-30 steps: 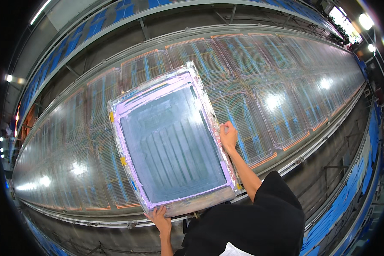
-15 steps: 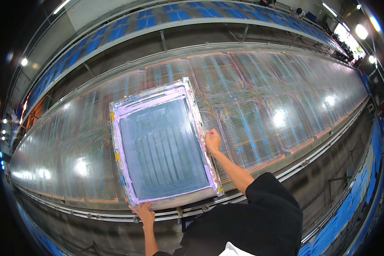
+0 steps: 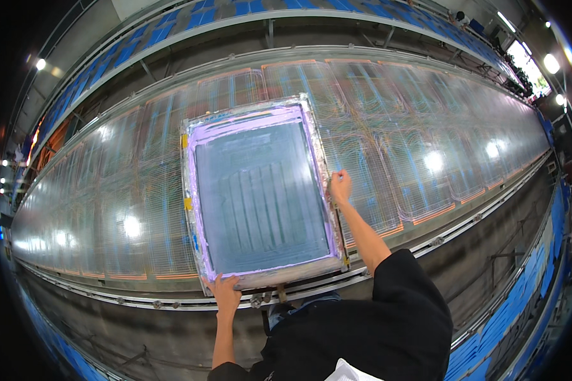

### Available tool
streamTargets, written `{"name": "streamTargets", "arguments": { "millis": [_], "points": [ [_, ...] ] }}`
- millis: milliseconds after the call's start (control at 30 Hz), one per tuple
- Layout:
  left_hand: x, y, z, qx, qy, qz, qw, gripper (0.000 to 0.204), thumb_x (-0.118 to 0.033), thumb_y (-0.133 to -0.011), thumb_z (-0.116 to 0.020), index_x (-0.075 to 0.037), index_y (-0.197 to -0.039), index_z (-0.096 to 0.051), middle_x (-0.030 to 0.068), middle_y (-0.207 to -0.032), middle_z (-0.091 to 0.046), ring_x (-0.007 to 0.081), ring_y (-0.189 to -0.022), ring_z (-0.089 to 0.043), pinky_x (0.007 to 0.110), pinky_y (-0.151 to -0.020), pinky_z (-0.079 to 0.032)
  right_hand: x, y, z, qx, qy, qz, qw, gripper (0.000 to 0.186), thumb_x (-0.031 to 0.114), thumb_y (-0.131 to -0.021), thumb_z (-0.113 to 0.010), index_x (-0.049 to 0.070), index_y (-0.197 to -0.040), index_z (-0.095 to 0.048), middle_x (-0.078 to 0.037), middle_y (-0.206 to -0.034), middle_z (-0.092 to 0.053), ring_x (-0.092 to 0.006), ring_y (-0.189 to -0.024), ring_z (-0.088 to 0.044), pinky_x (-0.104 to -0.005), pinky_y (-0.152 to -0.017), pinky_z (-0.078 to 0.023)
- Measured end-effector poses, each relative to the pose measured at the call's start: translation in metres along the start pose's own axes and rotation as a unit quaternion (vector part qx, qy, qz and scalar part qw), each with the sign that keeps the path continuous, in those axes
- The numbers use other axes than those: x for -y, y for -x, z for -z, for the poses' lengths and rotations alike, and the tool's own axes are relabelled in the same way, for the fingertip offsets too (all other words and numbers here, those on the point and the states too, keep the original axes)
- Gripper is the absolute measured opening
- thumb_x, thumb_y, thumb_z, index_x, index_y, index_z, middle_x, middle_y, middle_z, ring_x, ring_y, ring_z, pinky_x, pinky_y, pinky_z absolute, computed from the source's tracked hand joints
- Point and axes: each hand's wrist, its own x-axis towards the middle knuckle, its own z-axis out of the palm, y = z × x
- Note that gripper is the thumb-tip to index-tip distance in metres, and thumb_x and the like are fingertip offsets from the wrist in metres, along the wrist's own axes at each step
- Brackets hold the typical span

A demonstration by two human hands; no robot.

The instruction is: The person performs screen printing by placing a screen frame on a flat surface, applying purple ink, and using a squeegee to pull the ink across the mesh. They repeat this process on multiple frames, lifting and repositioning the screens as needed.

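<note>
A rectangular printing screen (image 3: 264,203), with a grey-blue, streaked middle, a paint-smeared lilac border and yellow patches on its left side, lies over a long, glossy bed (image 3: 388,133) patterned with coloured lines. My left hand (image 3: 225,289) grips the screen's near edge by the lower left corner, fingers over the rim. Higher up, on the screen's right side, my right hand (image 3: 340,185) has its fingers curled onto the frame; its fingertips are partly hidden.
A metal rail (image 3: 178,305) runs along the bed's near side. Beyond the bed is another long table (image 3: 229,20) with blue pieces, and a person (image 3: 461,20) at its far right. More blue pieces (image 3: 521,286) lie on a structure at my right.
Compared with half a second ago, the screen and both hands sit farther right and higher in view, still gripped the same way. The camera's view has shifted as well.
</note>
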Motion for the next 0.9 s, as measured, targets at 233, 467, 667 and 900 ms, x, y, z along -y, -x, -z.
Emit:
{"name": "streamTargets", "arguments": {
  "millis": [233, 467, 667, 900],
  "points": [
    [0.003, -0.010, 0.005, 0.033, -0.001, 0.018, 0.999, 0.044, 0.000, -0.066, -0.064, -0.012, -0.103, -0.083, 0.0047, -0.111, -0.080, 0.0412, -0.133, -0.055, 0.073, -0.125, 0.005, 0.013, 0.009, 0.006, -0.006, 0.032, 0.030, 0.999, 0.030, 0.028, -0.098, -0.064, 0.005, -0.082, -0.055, -0.014, -0.064, -0.063, -0.0258, -0.053, -0.060, -0.0430, -0.056, -0.046],
    [0.006, -0.017, 0.014, 0.043, -0.024, 0.042, 0.998, 0.043, 0.001, -0.066, -0.065, -0.014, -0.100, -0.084, 0.0015, -0.110, -0.080, 0.0384, -0.131, -0.056, 0.073, -0.126, 0.005, 0.037, 0.016, 0.008, 0.054, -0.001, -0.057, 0.997, 0.032, 0.035, -0.095, -0.062, 0.004, -0.091, -0.058, -0.025, -0.080, -0.068, -0.0452, -0.079, -0.066, -0.0548, -0.072, -0.047],
    [0.011, -0.033, 0.008, 0.054, -0.033, 0.041, 0.997, 0.041, -0.003, -0.065, -0.070, -0.018, -0.100, -0.084, -0.0023, -0.108, -0.080, 0.0371, -0.131, -0.057, 0.076, -0.124, 0.001, 0.025, 0.004, -0.002, 0.035, 0.033, -0.015, 0.999, 0.030, 0.032, -0.096, -0.060, 0.004, -0.090, -0.058, -0.026, -0.079, -0.068, -0.0450, -0.077, -0.068, -0.0554, -0.071, -0.047],
    [0.037, -0.011, -0.006, 0.065, -0.070, 0.014, 0.995, 0.036, -0.011, -0.068, -0.074, -0.021, -0.101, -0.084, 0.0002, -0.109, -0.078, 0.0346, -0.126, -0.058, 0.078, -0.123, -0.001, 0.024, 0.020, 0.001, 0.049, 0.045, 0.042, 0.997, 0.033, 0.035, -0.099, -0.057, 0.002, -0.092, -0.058, -0.030, -0.086, -0.069, -0.0510, -0.085, -0.066, -0.0577, -0.075, -0.049]
  ]
}}
